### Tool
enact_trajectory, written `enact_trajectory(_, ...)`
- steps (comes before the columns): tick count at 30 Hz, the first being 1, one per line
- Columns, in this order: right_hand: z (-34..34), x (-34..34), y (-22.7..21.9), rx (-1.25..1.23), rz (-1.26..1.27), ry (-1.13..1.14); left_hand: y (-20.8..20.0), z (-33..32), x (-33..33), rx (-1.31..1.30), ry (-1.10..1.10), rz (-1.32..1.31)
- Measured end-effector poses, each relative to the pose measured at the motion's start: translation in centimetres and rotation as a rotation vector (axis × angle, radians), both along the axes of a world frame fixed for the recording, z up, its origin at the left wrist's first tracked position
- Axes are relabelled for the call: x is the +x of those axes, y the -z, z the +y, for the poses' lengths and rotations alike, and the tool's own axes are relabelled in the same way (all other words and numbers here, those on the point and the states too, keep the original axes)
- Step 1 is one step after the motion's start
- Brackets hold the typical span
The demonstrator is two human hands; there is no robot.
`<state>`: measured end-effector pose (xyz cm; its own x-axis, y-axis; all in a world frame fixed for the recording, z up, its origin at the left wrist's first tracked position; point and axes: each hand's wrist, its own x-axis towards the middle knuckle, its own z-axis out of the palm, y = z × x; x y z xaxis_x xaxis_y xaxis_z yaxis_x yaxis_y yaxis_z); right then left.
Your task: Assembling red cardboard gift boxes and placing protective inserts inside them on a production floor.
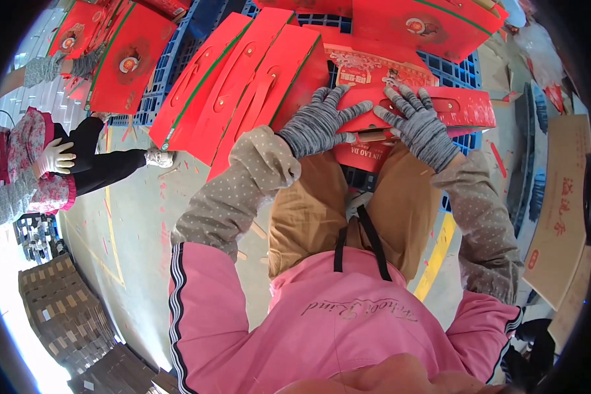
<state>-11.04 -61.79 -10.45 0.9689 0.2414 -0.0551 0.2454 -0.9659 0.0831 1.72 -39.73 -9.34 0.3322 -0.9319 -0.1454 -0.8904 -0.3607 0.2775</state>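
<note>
My left hand (318,123), in a grey knit glove with bare fingertips, lies with fingers spread on the left part of a red gift box (467,109). Gloved the same way, my right hand (421,128) presses on the box's top near its middle, fingers apart. A strap handle shows on the box right of that hand. Between my two thumbs a brown cardboard edge (374,136) is visible, and a red printed panel (358,155) hangs below it, over my knees. To the left of my left hand several red gift boxes (233,85) with strap handles and green edging lean side by side.
Blue plastic pallets (467,69) carry the boxes, with more red boxes (420,26) farther back. At the left a co-worker's gloved hand (44,71) touches another red box (130,65). Cardboard stacks (62,308) stand lower left; a brown carton (558,210) is at right.
</note>
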Motion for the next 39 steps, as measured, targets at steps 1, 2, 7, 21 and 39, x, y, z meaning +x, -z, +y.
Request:
enact_trajectory(1,0.3,-0.1,0.1,-0.024,-0.008,0.016,0.2,-0.1,0.0,-0.002,0.001,0.009)
enact_trajectory(2,0.4,-0.3,0.2,-0.049,-0.017,0.033,0.4,-0.2,0.0,0.006,0.018,-0.007)
enact_trajectory(7,1.0,-1.1,0.5,-0.029,-0.086,-0.036,0.9,0.6,-0.1,0.034,0.126,-0.222)
enact_trajectory(21,7.6,-3.4,6.1,0.943,-0.584,0.414,3.3,0.0,-0.2,-0.467,-0.056,0.142)
enact_trajectory(39,12.3,-1.6,5.8,2.143,-0.596,1.135,3.3,-0.2,-1.2,-0.489,-0.176,0.054)
